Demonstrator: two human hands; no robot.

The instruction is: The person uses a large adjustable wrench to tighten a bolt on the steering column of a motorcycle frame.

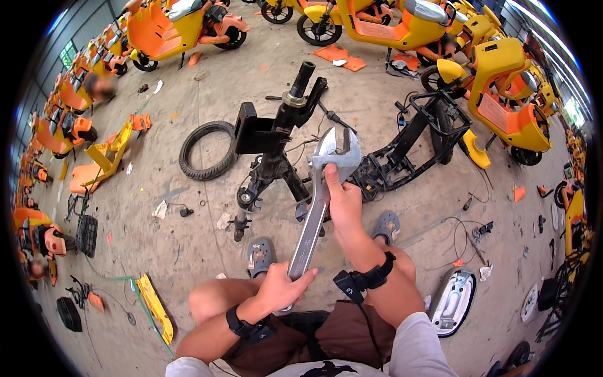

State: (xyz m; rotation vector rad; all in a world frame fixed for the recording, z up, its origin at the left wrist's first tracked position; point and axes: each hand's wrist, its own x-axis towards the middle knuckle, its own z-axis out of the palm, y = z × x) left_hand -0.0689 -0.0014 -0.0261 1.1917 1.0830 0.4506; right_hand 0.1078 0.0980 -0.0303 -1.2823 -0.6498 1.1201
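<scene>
So I've got both hands on one big silver adjustable wrench (308, 235) here. My left hand (282, 287) is wrapped around the near end of the handle, and my right hand (344, 204) is grasping it up by the head, thumb laid along the metal just under the jaws. The wrench slants from near left to far right, in front of my body and above the floor (207, 264), and there's a visible gap between its jaws.

Just beyond the wrench, a bit left, a black frame (273, 166) has its bare steering tube (303, 78) sticking up. From this angle I can't tell whether the wrench is touching any of it. Left of that frame a black tire (210, 174) lies flat on the floor, and over on the right there's another black frame (411, 141).

Nearer in, a yellow panel (154, 308) sits off to the left and a white oval shell (453, 305) to the right. Two grey clogs (260, 256) are planted either side of the wrench, and I've got a black strap (367, 281) on each wrist. Far side is rows of yellow-and-orange scooters (502, 81), with an orange piece (339, 58) on the floor in front of them.
</scene>
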